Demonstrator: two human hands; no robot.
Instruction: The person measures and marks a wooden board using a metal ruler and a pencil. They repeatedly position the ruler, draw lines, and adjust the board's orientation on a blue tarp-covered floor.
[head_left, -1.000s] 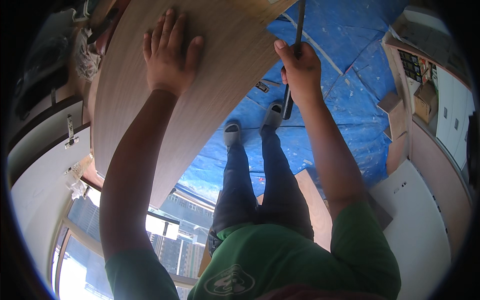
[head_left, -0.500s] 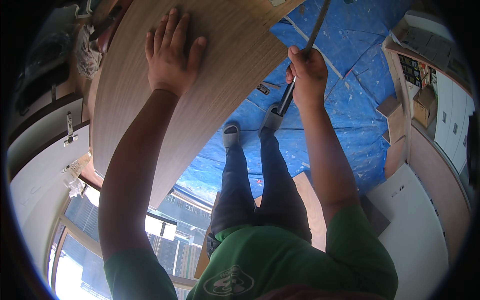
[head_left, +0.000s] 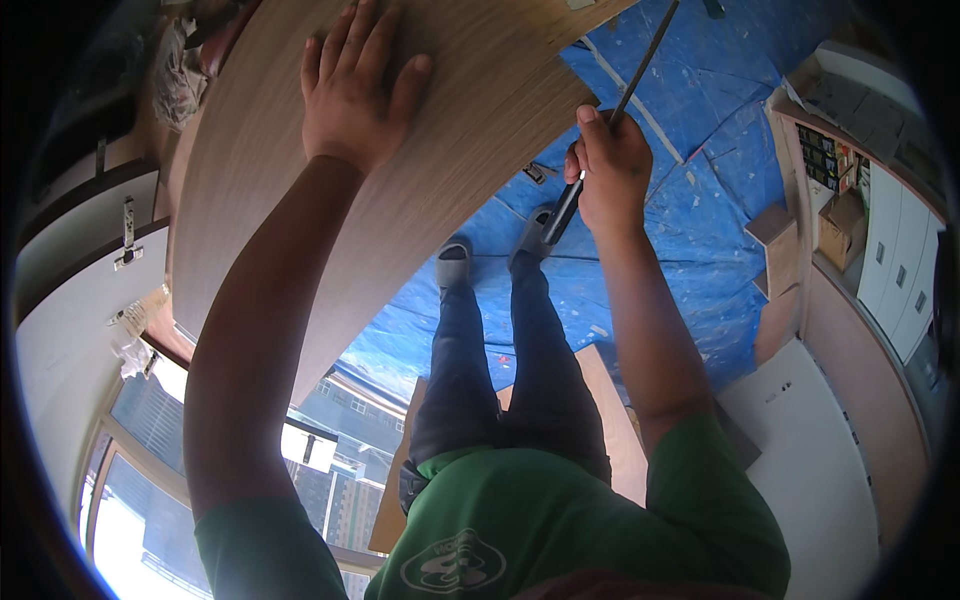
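Observation:
My left hand [head_left: 357, 112] lies flat, fingers spread, on a large brown wood-grain panel [head_left: 470, 130] at the upper left. My right hand [head_left: 614, 168], just off the panel's right edge, is closed round a long, thin, dark metal bar with a black handle end [head_left: 563, 214]. The bar's shaft [head_left: 643, 72] runs up and to the right beyond the hand. Its far end reaches the top of the picture, so I cannot tell its full shape.
A blue sheet [head_left: 690, 240] covers the floor under my slippered feet [head_left: 453, 262]. White doors with hinges [head_left: 128, 235] stand at left, above a window [head_left: 150, 490]. A wooden block [head_left: 775, 225], a white panel [head_left: 810, 440] and a cabinet [head_left: 885, 260] are at right.
My left hand appears slightly farther up and to the right on the panel. The bar in my right hand leans more to the right, and the whole view has shifted a little.

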